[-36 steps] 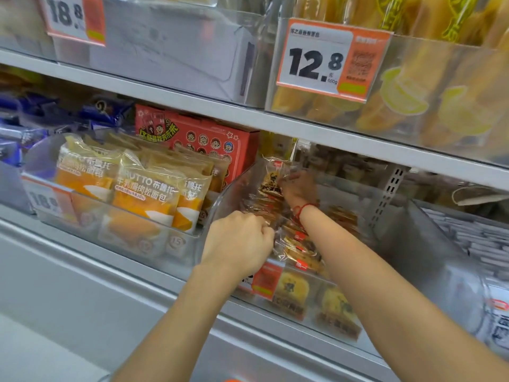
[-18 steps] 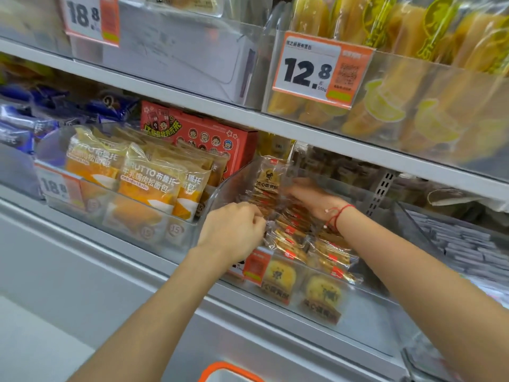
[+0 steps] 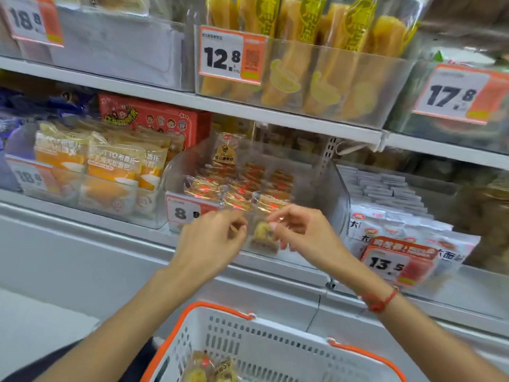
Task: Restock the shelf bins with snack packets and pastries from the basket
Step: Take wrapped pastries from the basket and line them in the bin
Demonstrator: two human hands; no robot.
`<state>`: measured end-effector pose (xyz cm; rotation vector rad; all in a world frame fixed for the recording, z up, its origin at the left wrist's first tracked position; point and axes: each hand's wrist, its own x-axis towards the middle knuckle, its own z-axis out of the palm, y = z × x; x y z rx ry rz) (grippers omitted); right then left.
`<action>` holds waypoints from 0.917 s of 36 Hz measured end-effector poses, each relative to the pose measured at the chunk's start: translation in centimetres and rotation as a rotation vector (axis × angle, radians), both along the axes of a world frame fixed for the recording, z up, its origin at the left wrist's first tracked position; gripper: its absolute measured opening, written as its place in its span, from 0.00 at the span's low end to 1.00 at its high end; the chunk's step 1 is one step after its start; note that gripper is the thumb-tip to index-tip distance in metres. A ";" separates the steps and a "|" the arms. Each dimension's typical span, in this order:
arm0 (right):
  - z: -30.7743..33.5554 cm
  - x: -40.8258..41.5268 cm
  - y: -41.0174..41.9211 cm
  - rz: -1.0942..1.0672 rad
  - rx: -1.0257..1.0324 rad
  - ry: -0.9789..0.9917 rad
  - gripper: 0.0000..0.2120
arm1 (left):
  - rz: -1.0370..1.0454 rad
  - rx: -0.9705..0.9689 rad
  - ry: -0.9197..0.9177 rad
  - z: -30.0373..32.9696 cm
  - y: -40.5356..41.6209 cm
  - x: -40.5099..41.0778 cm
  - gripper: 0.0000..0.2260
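A clear shelf bin in the middle holds several small wrapped pastry packets; one packet stands upright at its back. My left hand and my right hand hover side by side just in front of the bin's front wall, fingers loosely curled, with nothing visibly held. A red cord circles my right wrist. Below them is a white basket with an orange rim, and a few pastry packets lie in its bottom.
Left of the bin, another clear bin holds orange bread packets, with a red box behind. To the right stand white packets behind a 13.5 price tag. The upper shelf carries long yellow pastry bags.
Both hands have come back out of the bin toward me and now hang in front of its wall. The view has tilted down, bringing the basket into sight.
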<state>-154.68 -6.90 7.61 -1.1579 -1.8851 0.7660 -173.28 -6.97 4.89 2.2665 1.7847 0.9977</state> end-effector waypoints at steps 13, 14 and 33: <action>-20.1 4.6 -3.4 -0.001 -0.617 -0.308 0.09 | -0.251 -0.544 0.678 -13.0 -3.0 4.9 0.14; -21.4 4.5 -3.8 0.002 -0.658 -0.329 0.09 | -0.273 -0.595 0.736 -14.6 -3.2 5.0 0.14; -36.8 -1.0 -5.4 -0.242 -0.846 -0.379 0.19 | -0.047 -0.952 0.315 -30.9 -4.1 2.8 0.08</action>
